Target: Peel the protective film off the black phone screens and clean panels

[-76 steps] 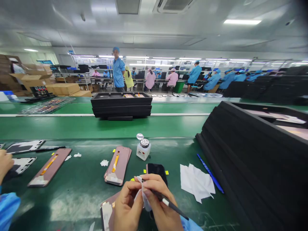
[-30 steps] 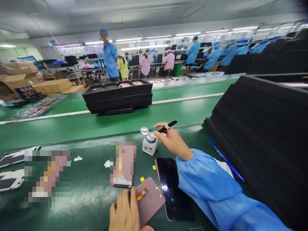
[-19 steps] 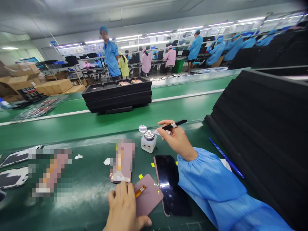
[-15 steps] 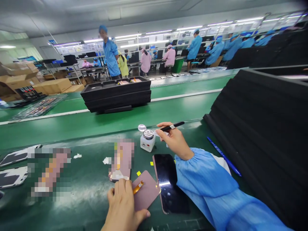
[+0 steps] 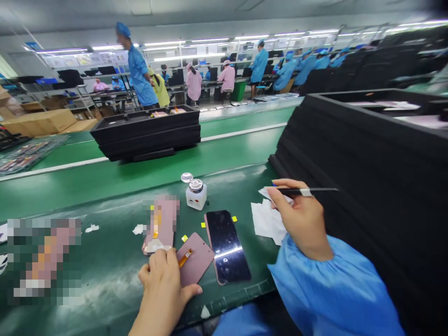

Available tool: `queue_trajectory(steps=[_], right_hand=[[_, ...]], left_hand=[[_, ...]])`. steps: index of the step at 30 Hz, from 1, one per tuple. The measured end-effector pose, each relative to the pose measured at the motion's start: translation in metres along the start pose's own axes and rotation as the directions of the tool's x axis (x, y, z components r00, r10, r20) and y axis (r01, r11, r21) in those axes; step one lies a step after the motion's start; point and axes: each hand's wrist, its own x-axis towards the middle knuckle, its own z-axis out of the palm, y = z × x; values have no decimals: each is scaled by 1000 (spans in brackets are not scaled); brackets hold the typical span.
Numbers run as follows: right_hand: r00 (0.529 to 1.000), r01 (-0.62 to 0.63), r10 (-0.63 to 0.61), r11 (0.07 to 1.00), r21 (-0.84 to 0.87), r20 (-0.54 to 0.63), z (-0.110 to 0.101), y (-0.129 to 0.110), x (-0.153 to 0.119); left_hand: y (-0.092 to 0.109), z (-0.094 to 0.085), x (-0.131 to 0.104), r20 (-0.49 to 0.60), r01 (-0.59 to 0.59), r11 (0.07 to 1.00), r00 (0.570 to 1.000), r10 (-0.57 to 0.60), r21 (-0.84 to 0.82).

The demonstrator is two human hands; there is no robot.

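Note:
My left hand (image 5: 164, 282) rests on a pink phone panel (image 5: 196, 261) with an orange flex strip, its fingers over the panel's left side and its thumb at the lower edge. In my right hand (image 5: 303, 219) are a black tweezer-like tool (image 5: 324, 189) and a folded white wipe, above more white wipes (image 5: 268, 221). Between the hands lies a dark-screened phone panel (image 5: 227, 247) with yellow tabs. A white bottle (image 5: 196, 196) with its metal lid flipped up stands behind it. Another pink panel (image 5: 166, 217) lies just beyond my left hand.
Tall stacked black trays (image 5: 364, 186) rise at the right. More black trays (image 5: 150, 135) sit on the green conveyor (image 5: 238, 144). Scraps of white paper (image 5: 92, 228) and a pink panel (image 5: 56, 252) lie at the left. Several people work in the background.
My right hand has moved right, away from the bottle to over the wipes, still with the tool and wipe. My left hand stays on the panel. The camera view has turned right.

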Motion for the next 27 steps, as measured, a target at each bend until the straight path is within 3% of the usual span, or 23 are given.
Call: queue_trajectory(steps=[3, 5, 7, 9, 11, 12, 14, 16, 19, 21, 22, 26, 27], right_hand=[[990, -119, 108, 985, -128, -93, -23, 36, -22], [984, -168, 153, 963, -212, -86, -29, 54, -34], [980, -189, 165, 942, -277, -109, -31, 61, -43], [977, -187, 141, 930, -318, -162, -32, 60, -47], [986, -146, 110, 929, -341, -125, -34, 57, -51], [993, -113, 94, 932, -344, -72, -36, 57, -52], [998, -44, 55, 939, -341, 22, -38, 60, -57], [1000, 4, -1, 939, -344, 9, -41, 66, -62], [997, 78, -64, 937, -340, 51, -44, 70, -68], [995, 94, -72, 930, -355, 75, -44, 63, -70], [994, 98, -71, 926, -364, 87, -42, 54, -71], [966, 199, -234, 944, -262, -109, -21, -1, -83], [975, 194, -210, 963, -188, -69, -13, -16, -87]], left_hand=[[-3, 2, 1, -78, -31, 999, 996, 34, 45], [-7, 1, 4, -101, -72, 997, 992, 74, 20], [-11, -2, 8, -4, -61, 996, 998, 61, -72], [-16, -8, 11, 180, 52, 980, 983, -17, -192], [-20, -13, 11, 287, 190, 935, 952, -101, -300], [-22, -15, 10, 290, 233, 891, 949, -122, -390], [-25, -17, 7, 212, 240, 725, 968, -131, -646], [-25, -20, 1, 163, 205, 471, 978, -129, -858], [-16, -26, -9, 266, 276, 87, 957, -113, -957], [-6, -32, -14, 362, 352, -96, 926, -106, -931], [-1, -34, -17, 397, 380, -154, 911, -106, -912], [14, -35, -23, 505, 480, -270, 862, -31, -835], [17, -34, -25, 520, 489, -287, 854, -37, -824]])
